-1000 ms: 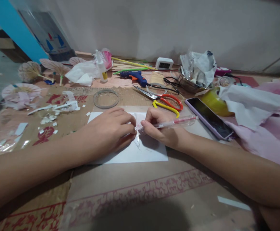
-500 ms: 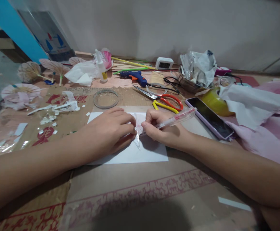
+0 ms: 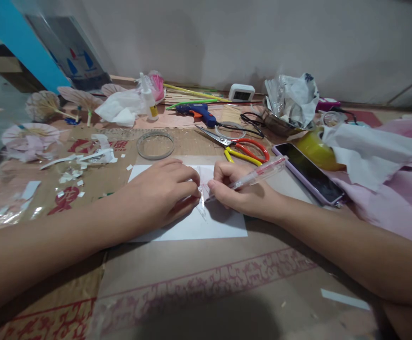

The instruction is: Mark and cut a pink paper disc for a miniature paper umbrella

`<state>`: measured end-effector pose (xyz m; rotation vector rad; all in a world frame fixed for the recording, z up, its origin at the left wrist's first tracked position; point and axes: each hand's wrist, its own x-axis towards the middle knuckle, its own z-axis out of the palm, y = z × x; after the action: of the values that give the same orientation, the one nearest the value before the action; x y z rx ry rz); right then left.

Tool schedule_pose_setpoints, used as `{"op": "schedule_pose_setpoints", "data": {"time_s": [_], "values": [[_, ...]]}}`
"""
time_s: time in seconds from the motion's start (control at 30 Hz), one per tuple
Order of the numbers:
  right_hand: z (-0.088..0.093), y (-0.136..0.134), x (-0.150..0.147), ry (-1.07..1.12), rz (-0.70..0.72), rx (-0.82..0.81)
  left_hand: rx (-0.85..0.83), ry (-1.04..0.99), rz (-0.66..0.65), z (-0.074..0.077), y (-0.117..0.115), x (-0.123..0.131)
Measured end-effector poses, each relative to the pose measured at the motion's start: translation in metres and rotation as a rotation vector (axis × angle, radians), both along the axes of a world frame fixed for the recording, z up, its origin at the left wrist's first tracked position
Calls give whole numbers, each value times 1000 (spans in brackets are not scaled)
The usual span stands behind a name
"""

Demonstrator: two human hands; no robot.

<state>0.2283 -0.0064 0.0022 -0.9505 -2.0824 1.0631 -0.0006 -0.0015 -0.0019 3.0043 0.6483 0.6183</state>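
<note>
A white sheet of paper (image 3: pixel 191 226) lies flat on the cardboard-covered table. My left hand (image 3: pixel 159 193) rests on it, fingers curled and pressed down on a thin clear strip (image 3: pixel 202 204) at the sheet's middle. My right hand (image 3: pixel 241 191) grips a clear pen with red ink (image 3: pixel 258 174), its tip touching the strip right beside my left fingertips. The two hands almost meet.
Behind the sheet lie red-and-yellow scissors (image 3: pixel 243 148), a clear round lid (image 3: pixel 155 144), a blue glue gun (image 3: pixel 197 112) and a glue bottle (image 3: pixel 149 99). A phone (image 3: pixel 306 172) and yellow tape roll (image 3: pixel 314 148) sit right. Paper scraps (image 3: pixel 81 163) and small paper umbrellas (image 3: pixel 32 137) lie left.
The pen's rear end has swung up and left, from nearly level to tilted over the scissors' handles. My left hand has stayed put on the sheet.
</note>
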Motion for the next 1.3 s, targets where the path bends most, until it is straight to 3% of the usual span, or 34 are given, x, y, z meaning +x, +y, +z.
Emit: {"op": "schedule_pose_setpoints", "data": {"time_s": [0.37,0.67,0.83,1.03,1.3], "values": [[-3,0,-1,36,-40,-21,-8,4,10,-1,1,0],[-2,0,1,33,9,-1,-8,-2,10,-4,1,-1],[-3,1,3,132,-89,26,63,-24,23,-5,-1,-1],[-6,10,6,99,-182,153,97,-9,34,-2,-6,1],[-5,16,4,-39,-94,259,-16,-38,-9,-3,-3,0]]}}
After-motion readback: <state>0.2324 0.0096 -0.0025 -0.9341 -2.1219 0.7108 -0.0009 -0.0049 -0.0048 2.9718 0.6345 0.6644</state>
